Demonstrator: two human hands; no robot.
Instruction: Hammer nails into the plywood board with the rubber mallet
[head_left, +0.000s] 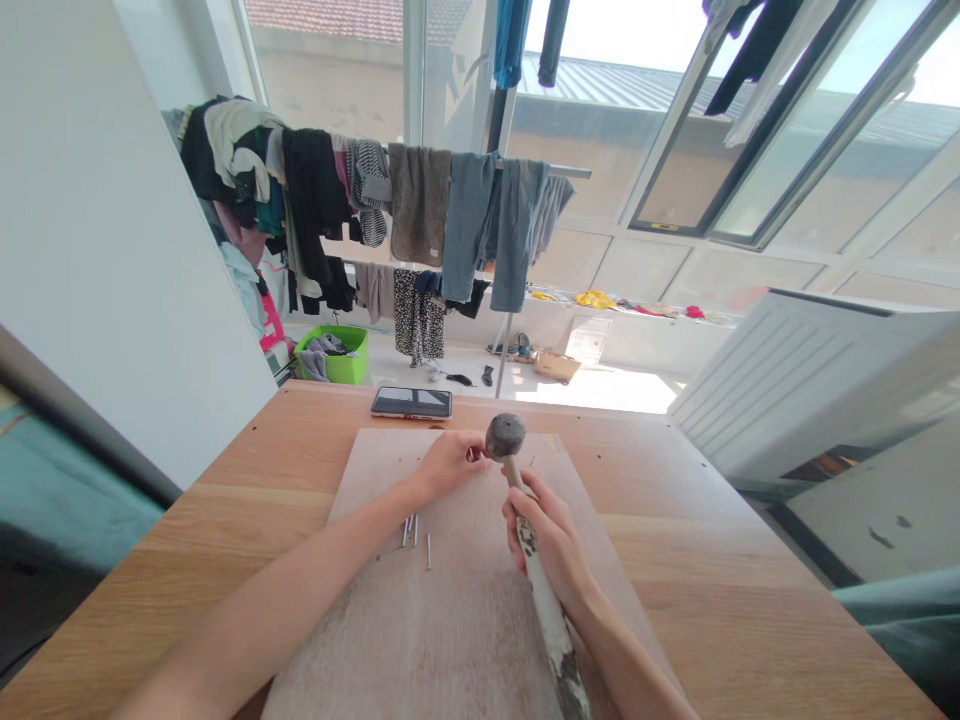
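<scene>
My right hand [546, 530] is wrapped round the handle of a hammer [505, 437] with a dark, rounded head and a worn, white-flecked handle. The head is raised toward the far side of a pale wooden board [465, 620]. Just left of it, my left hand [452, 465] has its fingers pinched together low over the board. Whatever those fingertips hold is hidden behind the hammer head and the fingers. Several loose nails [429, 552] lie on the board near my left forearm. A few small dark points show in the wood by the left hand.
The board rests on a wooden table [690, 560]. A phone [412, 403] lies at the table's far edge. Beyond stand a drying rack with clothes [420, 205] and a green basket [349, 355]. A white panel [810, 370] rises at the right.
</scene>
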